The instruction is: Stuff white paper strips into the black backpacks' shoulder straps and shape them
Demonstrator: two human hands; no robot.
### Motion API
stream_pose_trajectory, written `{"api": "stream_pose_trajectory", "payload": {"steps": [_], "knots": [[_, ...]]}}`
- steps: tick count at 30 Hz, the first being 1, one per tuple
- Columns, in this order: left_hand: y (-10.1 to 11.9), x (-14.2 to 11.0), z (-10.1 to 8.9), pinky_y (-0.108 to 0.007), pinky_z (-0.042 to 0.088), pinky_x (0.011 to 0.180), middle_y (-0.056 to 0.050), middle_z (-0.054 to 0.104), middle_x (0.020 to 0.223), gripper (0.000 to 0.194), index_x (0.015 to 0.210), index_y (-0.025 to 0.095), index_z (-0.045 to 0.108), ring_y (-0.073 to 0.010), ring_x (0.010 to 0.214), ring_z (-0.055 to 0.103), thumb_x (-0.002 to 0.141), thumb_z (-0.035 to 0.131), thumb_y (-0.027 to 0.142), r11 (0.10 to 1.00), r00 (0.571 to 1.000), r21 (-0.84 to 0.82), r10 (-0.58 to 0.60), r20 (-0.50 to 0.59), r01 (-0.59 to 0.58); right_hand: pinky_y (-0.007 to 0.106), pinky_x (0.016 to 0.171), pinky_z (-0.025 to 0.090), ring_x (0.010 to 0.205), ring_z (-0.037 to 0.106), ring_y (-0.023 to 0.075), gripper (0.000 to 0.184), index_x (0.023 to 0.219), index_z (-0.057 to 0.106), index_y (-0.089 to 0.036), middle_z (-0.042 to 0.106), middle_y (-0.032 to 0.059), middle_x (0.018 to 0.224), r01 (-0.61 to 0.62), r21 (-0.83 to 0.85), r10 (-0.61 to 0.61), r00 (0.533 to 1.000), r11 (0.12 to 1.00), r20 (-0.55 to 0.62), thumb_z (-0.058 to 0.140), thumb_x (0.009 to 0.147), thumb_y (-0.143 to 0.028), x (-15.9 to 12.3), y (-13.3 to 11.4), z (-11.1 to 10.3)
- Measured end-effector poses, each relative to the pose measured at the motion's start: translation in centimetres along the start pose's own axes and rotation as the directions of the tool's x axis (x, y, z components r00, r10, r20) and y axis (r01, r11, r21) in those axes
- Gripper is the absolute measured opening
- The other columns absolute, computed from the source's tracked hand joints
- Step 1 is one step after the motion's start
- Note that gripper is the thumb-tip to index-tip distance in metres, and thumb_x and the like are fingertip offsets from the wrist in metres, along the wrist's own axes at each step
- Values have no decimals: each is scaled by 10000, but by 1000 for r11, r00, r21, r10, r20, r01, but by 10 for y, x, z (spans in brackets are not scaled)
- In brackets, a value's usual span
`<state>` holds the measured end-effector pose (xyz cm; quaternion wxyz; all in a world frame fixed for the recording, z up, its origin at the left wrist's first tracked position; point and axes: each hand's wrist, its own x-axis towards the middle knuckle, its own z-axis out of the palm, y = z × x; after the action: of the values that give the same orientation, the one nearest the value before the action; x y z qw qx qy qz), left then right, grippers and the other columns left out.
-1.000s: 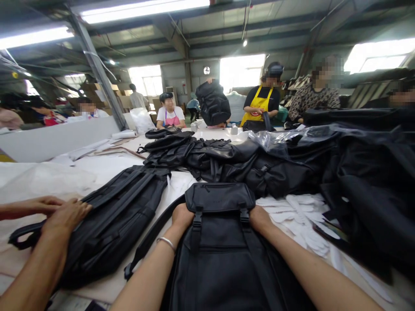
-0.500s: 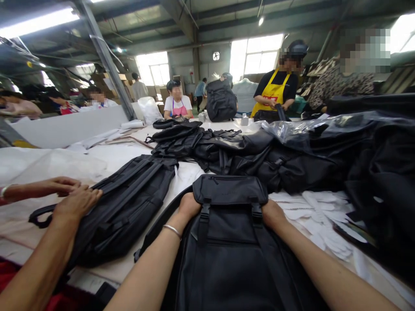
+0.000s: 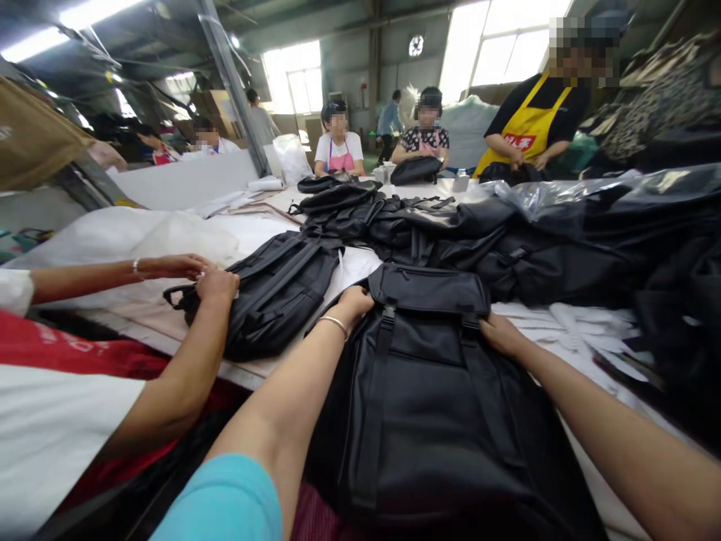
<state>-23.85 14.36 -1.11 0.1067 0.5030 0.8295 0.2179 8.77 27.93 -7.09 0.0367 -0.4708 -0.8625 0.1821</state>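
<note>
White table [image 3: 360,263] edge, hands [image 3: 356,302] at the black backpack's [image 3: 425,376] sides

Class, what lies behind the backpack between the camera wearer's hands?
Behind the backpack is a heap of black bags, partly under clear plastic. Whatever its flap blocks, or the heap itself covers, cannot be seen.

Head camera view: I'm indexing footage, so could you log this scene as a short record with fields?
Main item: black leather-look backpack with a buckled flap, lying front up
Left hand: gripping the flap's left edge
Right hand: at the flap's right edge, fingers partly hidden
To the left: co-worker's hands at a second black backpack with straps
Beyond: heap of black bags, partly under clear plastic sheeting
To the right: white glove-like pieces
</note>
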Motion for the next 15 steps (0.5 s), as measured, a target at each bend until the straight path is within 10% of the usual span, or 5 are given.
{"api": "stream_pose_trajectory", "payload": {"steps": [6, 11, 15], "knots": [[-21, -100, -34, -352, 291, 1142, -104, 436, 1485, 570, 1427, 183, 441, -242, 1377, 376, 936, 475, 471, 959, 959, 0, 283, -10, -283, 468, 1161, 263, 1454, 226, 291, 660, 1501, 293, -157, 256, 113, 1582, 204, -104, -222, 951, 973, -215, 351, 932, -485, -75, 26, 18], [-34, -135, -12, -523, 261, 1145, -25, 333, 1551, 528, 1444, 308, 407, -305, 1438, 246, 950, 411, 496, 935, 909, 79, 312, 275, -344, 565, 1096, 339, 1430, 286, 307, 569, 1474, 356, -226, 317, 73, 1562, 80, -127, -93, 991, 989, -101, 280, 964, -468, -102, 17, 31], [-29, -153, -29, -439, 318, 1140, -103, 482, 1447, 453, 1325, 198, 553, -274, 1345, 415, 928, 495, 408, 944, 941, 26, 326, 91, -330, 587, 1102, 322, 1402, 332, 343, 518, 1358, 529, -189, 417, 103, 1504, 32, -93, -46, 986, 995, -159, 379, 934, -446, -118, -8, 7]]}}
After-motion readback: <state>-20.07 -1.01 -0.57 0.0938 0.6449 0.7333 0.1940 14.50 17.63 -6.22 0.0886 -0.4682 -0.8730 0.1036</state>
